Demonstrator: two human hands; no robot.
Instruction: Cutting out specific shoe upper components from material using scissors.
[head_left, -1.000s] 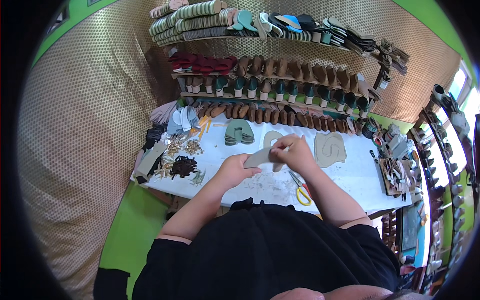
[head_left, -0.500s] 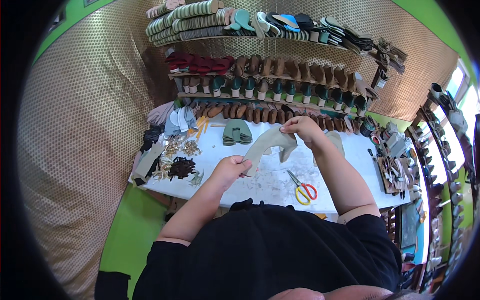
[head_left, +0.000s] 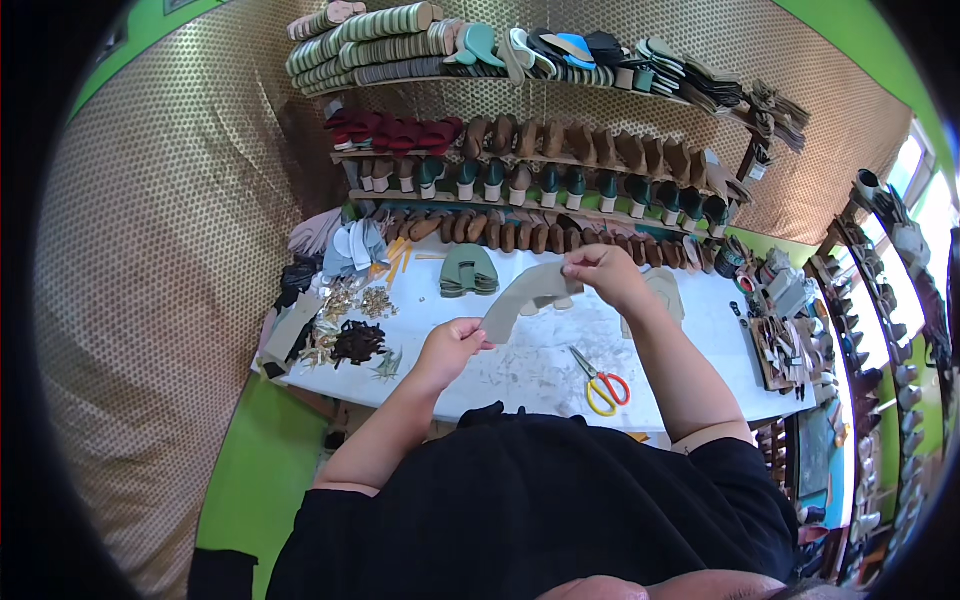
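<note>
Between my two hands a curved grey-beige shoe upper piece (head_left: 522,298) is held up above the white table (head_left: 480,385). My left hand (head_left: 452,350) pinches its lower left end. At its upper right end, my right hand (head_left: 608,275) grips it between thumb and fingers. Scissors (head_left: 600,382) with one yellow and one red handle lie on the table below my right hand, blades parted a little. A stack of green shoe pieces (head_left: 468,270) sits beyond the held piece. More beige pieces (head_left: 664,292) lie partly hidden behind my right forearm.
Dark brown bits (head_left: 358,341) and gold-coloured metal bits (head_left: 376,302) are heaped at the left. Shelves behind carry rows of heeled shoes (head_left: 548,185) and stacked soles (head_left: 390,50). Tools and scraps crowd a holder (head_left: 785,345) at the right edge.
The held piece has turned and straightened; its right end, which hung down in a fold, now lies flatter. Both hands keep their grip, and the left has shifted slightly left.
</note>
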